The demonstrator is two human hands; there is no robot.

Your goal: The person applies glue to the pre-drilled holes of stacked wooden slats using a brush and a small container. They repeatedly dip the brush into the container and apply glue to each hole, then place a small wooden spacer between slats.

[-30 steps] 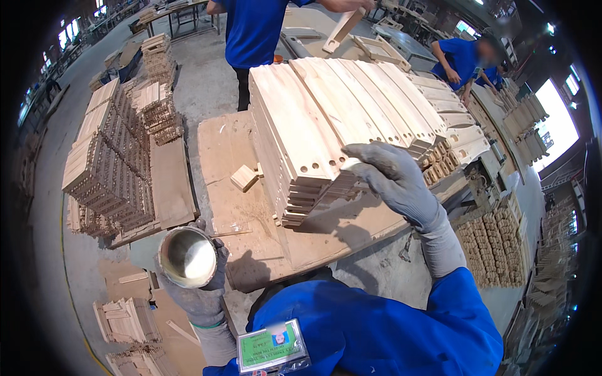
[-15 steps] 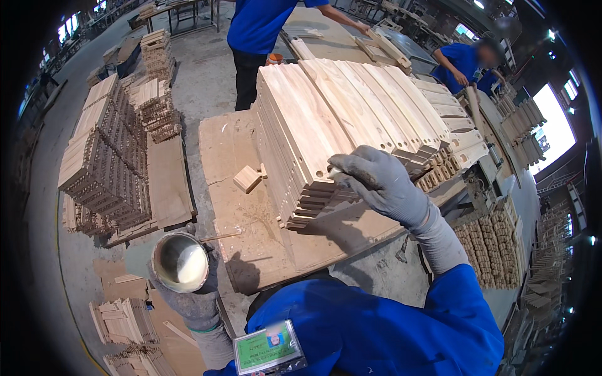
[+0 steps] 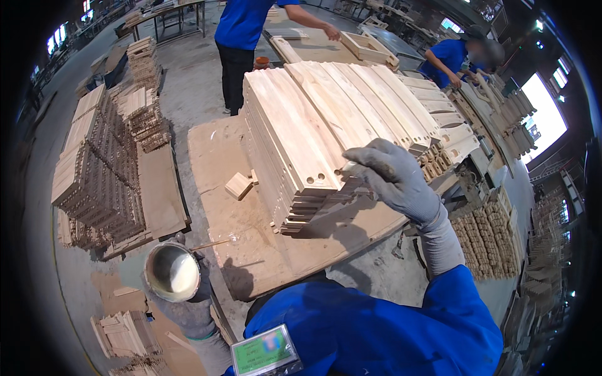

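Observation:
My left hand, in a grey glove, is wrapped round a round can with white, glue-like liquid inside. A thin wooden stick juts out beside the can's rim toward the right; what holds it is hidden. My gloved right hand is at the near end of a tall stack of pale wooden boards. Its fingers are bent together close to the drilled holes in the board ends. Whatever lies between the fingertips is too small or hidden to name.
The stack stands on a cardboard-covered table with a small wood block. More wood piles stand at left, and slatted bundles at right. Two co-workers in blue, one far ahead and another at right, work beyond the stack.
My right hand has drawn slightly right, off the board's corner hole; a pale bit at its fingertips no longer shows. The can sits slightly lower and left. The far co-worker's hand has shifted left.

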